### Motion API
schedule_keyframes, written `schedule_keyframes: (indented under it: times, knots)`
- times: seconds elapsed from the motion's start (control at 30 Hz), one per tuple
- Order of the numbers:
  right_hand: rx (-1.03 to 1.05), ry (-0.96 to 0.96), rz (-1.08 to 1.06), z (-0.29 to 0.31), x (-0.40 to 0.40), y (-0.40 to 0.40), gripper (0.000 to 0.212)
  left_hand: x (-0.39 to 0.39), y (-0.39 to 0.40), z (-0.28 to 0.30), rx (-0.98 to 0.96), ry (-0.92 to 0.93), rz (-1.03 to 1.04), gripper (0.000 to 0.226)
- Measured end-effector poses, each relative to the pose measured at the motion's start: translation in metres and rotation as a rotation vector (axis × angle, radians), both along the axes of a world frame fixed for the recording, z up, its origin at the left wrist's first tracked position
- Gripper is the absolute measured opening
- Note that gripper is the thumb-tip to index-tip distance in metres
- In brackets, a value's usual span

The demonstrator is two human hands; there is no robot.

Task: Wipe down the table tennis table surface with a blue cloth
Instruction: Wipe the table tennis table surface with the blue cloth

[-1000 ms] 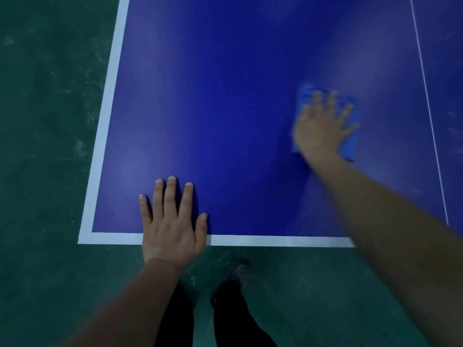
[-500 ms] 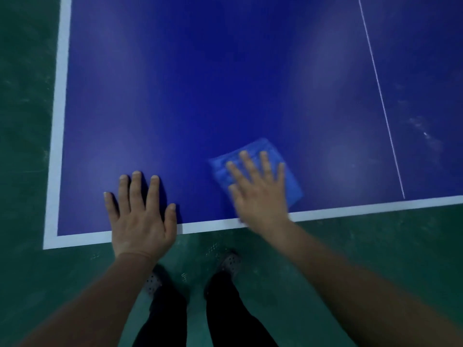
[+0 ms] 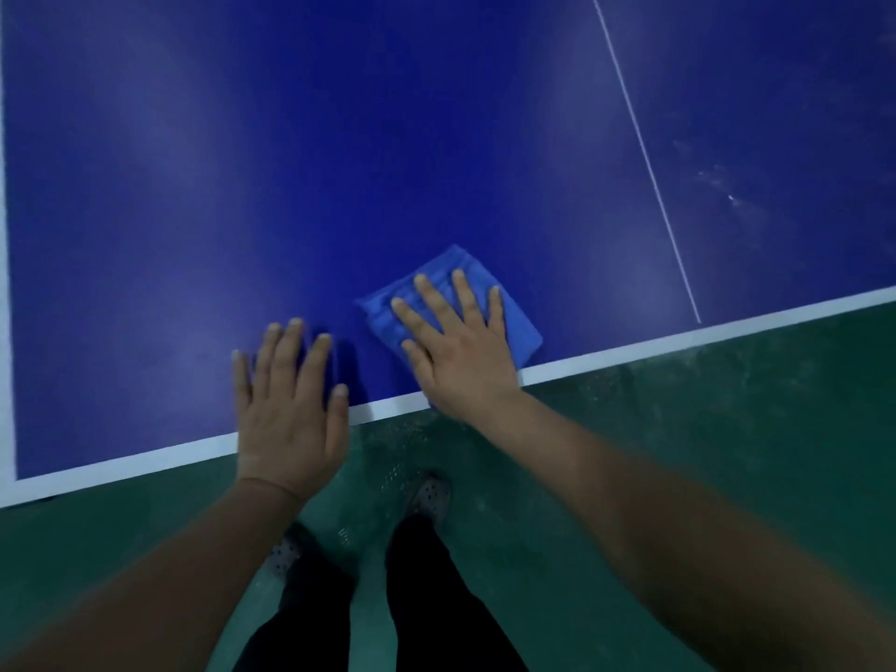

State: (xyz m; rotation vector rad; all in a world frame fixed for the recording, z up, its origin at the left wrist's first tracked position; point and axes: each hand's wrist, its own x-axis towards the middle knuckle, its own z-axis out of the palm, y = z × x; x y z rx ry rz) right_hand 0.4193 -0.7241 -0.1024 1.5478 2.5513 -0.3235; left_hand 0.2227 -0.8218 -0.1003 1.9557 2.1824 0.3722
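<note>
The dark blue table tennis table (image 3: 339, 162) fills the upper part of the head view, with a white border line along its near edge. A folded blue cloth (image 3: 521, 327) lies flat on the surface close to that near edge. My right hand (image 3: 456, 346) presses flat on the cloth with straight, spread fingers, the palm reaching over the white edge line. My left hand (image 3: 291, 405) rests flat on the bare surface just left of the cloth, fingers straight, its heel over the edge.
A thin white centre line (image 3: 645, 157) runs away across the table on the right, with pale dusty smudges (image 3: 727, 191) beyond it. Below the table edge is green floor (image 3: 727, 453). My dark trouser legs and perforated shoes (image 3: 431, 497) stand beneath.
My right hand dragged the cloth from mid-table back toward me and left, ending at the near edge. The view swung right; my left hand stayed planted at the edge.
</note>
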Motion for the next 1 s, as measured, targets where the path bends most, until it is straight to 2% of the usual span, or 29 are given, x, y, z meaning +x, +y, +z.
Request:
schedule_keyframes:
  times: [0.07,0.2,0.3,0.33,0.4,0.5,0.57,0.6,0.63,0.7,0.77,0.83,0.9,1.0]
  knots:
    - [0.035,-0.028,-0.154,-0.003,0.049,0.023,0.059,0.035,0.016,-0.003,-0.010,-0.013,-0.089,0.060]
    - [0.042,-0.054,-0.750,0.004,0.175,0.070,0.055,0.062,0.032,-0.015,-0.125,0.096,-0.177,0.066]
    - [-0.004,-0.018,-1.019,0.007,0.193,0.072,0.056,0.064,0.034,-0.018,-0.157,0.156,-0.151,0.069]
    - [0.005,-0.022,-1.009,0.006,0.178,0.068,0.056,0.065,0.034,-0.018,-0.163,0.162,-0.143,0.069]
    - [0.040,-0.042,-0.824,0.004,0.133,0.051,0.056,0.066,0.034,-0.018,-0.167,0.167,-0.135,0.069]
    - [-0.004,-0.044,-0.332,0.004,0.074,0.017,0.058,0.067,0.034,-0.018,-0.169,0.157,-0.125,0.069]
    - [-0.038,-0.055,-0.091,0.002,0.080,0.017,0.058,0.068,0.034,-0.017,-0.171,0.152,-0.114,0.069]
    - [-0.012,-0.057,-0.084,0.000,0.096,0.026,0.058,0.069,0.034,-0.016,-0.178,0.157,-0.113,0.069]
    - [0.032,-0.058,-0.172,-0.002,0.118,0.036,0.058,0.069,0.034,-0.016,-0.185,0.164,-0.113,0.069]
    - [0.076,-0.080,-0.502,-0.003,0.172,0.058,0.057,0.069,0.035,-0.016,-0.191,0.177,-0.112,0.069]
    - [0.019,-0.055,-0.834,0.002,0.214,0.070,0.056,0.069,0.035,-0.015,-0.201,0.187,-0.114,0.069]
    - [0.004,-0.026,-1.005,0.006,0.213,0.070,0.056,0.069,0.035,-0.016,-0.204,0.196,-0.115,0.069]
    - [0.032,-0.027,-0.936,0.004,0.168,0.064,0.056,0.068,0.035,-0.016,-0.201,0.205,-0.117,0.069]
    - [0.050,-0.004,-0.507,-0.002,0.071,0.053,0.057,0.068,0.036,-0.017,-0.183,0.204,-0.116,0.070]
